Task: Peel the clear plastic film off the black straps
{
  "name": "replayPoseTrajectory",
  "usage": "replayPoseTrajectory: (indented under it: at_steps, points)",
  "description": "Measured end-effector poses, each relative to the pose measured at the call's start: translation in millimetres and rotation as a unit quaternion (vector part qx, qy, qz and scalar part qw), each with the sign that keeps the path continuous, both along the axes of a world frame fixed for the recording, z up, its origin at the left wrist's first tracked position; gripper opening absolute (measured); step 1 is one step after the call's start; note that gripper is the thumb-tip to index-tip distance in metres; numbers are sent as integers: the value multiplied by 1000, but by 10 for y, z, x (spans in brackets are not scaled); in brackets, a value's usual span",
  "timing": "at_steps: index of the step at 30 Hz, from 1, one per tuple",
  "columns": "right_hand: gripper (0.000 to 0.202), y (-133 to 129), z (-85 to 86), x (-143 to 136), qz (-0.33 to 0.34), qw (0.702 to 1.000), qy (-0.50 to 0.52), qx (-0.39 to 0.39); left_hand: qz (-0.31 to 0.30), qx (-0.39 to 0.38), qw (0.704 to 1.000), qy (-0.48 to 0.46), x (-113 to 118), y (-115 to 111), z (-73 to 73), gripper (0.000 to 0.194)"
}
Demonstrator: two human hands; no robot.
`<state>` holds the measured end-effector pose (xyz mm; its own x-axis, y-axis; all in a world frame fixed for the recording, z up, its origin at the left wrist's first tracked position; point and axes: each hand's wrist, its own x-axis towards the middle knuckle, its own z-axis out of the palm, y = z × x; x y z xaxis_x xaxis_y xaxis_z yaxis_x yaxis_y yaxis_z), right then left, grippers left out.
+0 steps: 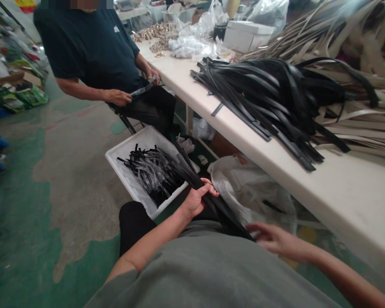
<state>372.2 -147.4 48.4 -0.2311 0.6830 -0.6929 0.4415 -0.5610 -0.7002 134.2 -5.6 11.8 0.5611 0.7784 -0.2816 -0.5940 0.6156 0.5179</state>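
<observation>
Across my lap lies a bundle of long black straps [223,209], slanting from the white bin's side down to the right. My left hand [200,197] is closed round the middle of the bundle. At its lower right end is my right hand [269,239], blurred by motion, its fingers close to the straps; whether they grip is unclear. The white plastic bin [125,177] in front of my knees holds many short black strips [152,171], several in clear wrapping. A large pile of black straps [269,94] rests on the table to my right.
The long white table [308,188] runs along my right, with beige straps [356,38], a white box [247,36] and clear plastic bags [192,45] on it. A translucent sack [244,184] stands below its edge. Opposite sits a person [96,47] holding a wrapped strip [144,89].
</observation>
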Motion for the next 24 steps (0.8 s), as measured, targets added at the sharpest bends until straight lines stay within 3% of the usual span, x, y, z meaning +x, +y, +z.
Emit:
replayPoseTrajectory:
  at_steps: [2,5,9,12,15,20,24]
  points:
    - [52,349,48,-132,-40,984,-47,166,-3,5,1000,5,25,-36,32,31]
    - [48,973,264,-347,-29,930,-67,360,-3,21,999,32,102,-68,76,31]
    - [53,1635,575,-668,49,858,-120,497,-7,46,996,80,217,-115,102,31]
    - [64,1914,676,-860,96,840,-185,500,-22,67,992,109,267,-152,136,29]
    - [68,2059,678,-924,97,856,-220,457,-33,84,986,143,285,-165,175,25]
    - [50,2127,671,-851,113,873,-211,425,-51,109,978,168,273,-146,152,20]
    - [35,2105,674,-833,120,905,-112,391,-67,150,970,179,260,-148,105,15]
